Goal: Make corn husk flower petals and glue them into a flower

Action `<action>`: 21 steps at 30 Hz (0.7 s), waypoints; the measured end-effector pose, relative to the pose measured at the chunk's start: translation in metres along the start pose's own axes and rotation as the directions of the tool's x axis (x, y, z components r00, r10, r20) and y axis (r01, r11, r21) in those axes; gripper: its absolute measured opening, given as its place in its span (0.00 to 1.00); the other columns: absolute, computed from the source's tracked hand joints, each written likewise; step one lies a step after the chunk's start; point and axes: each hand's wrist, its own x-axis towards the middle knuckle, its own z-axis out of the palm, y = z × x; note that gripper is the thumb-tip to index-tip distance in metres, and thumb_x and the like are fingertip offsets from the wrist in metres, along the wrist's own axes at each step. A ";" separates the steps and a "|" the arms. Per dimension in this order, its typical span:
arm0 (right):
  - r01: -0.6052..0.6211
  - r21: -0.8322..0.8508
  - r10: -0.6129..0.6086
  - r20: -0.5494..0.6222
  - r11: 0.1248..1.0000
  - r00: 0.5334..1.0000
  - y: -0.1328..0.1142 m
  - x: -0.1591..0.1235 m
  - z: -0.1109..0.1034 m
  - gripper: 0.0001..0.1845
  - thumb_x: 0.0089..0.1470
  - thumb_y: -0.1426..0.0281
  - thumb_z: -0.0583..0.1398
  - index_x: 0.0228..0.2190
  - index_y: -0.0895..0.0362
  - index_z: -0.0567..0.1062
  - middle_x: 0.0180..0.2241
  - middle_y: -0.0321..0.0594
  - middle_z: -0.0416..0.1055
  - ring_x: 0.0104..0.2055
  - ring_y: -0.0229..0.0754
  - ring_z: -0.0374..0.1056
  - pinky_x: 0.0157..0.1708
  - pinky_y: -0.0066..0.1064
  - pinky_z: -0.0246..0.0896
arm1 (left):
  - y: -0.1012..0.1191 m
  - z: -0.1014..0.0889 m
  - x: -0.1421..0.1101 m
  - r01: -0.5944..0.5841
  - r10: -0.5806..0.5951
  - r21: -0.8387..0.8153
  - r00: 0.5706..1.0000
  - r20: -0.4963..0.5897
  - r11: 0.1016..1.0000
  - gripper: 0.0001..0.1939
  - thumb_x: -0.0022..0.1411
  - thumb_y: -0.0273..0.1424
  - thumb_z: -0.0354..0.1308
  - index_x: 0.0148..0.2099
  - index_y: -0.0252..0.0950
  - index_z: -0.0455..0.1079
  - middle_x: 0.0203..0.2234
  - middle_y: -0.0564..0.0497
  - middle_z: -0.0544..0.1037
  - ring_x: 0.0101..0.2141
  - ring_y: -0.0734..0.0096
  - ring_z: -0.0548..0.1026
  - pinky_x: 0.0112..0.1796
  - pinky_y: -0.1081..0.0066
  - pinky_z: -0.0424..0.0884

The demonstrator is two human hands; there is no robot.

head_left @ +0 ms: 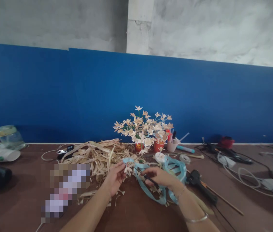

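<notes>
My left hand (116,177) is closed, its fingertips pinching a small pale husk flower (127,169) with a piece of light-blue ribbon (128,159) at its top. My right hand (159,177) is wrapped around a pair of dark-handled scissors (151,180), whose blades point toward the flower. Whether the blades touch the ribbon is too small to tell. A long, loosely coiled light-blue ribbon (180,168) lies beside and under my right hand. Behind both hands, many husk flowers (137,122) stand on stems in small red pots (159,146).
Dried husks (102,158) are heaped behind my left hand. A glue gun (200,187) and a thin stick (225,201) lie to the right, near white cables (245,183). A cup of pens (172,146) stands behind. To the left are a glass jar (11,138) and a paper cup (2,154).
</notes>
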 end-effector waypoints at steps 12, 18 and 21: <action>0.068 -0.294 -0.107 -0.118 0.953 0.987 -0.011 0.002 0.009 0.22 0.37 0.68 0.63 0.40 0.58 0.76 0.27 0.36 0.70 0.28 0.36 0.62 0.26 0.25 0.58 | 0.000 0.003 0.000 -0.005 0.004 -0.040 1.000 -0.026 0.999 0.07 0.52 0.17 0.59 0.35 0.29 0.71 0.24 0.53 0.76 0.18 0.84 0.71 0.19 0.85 0.69; 0.083 -0.312 -0.131 -0.138 0.947 0.982 -0.013 0.003 0.013 0.23 0.37 0.70 0.63 0.40 0.59 0.76 0.33 0.40 0.74 0.34 0.42 0.67 0.34 0.30 0.63 | -0.001 0.005 -0.002 0.001 -0.005 -0.069 0.998 -0.057 0.998 0.05 0.52 0.17 0.58 0.30 0.30 0.70 0.21 0.54 0.75 0.20 0.82 0.72 0.23 0.83 0.72; 0.122 -0.344 -0.183 -0.149 0.931 0.972 -0.014 0.005 0.019 0.22 0.37 0.71 0.63 0.39 0.58 0.77 0.35 0.40 0.74 0.36 0.44 0.67 0.38 0.32 0.63 | -0.002 0.006 -0.004 0.014 -0.014 -0.038 1.000 -0.023 0.999 0.05 0.51 0.17 0.59 0.29 0.30 0.71 0.21 0.54 0.75 0.19 0.82 0.72 0.23 0.83 0.72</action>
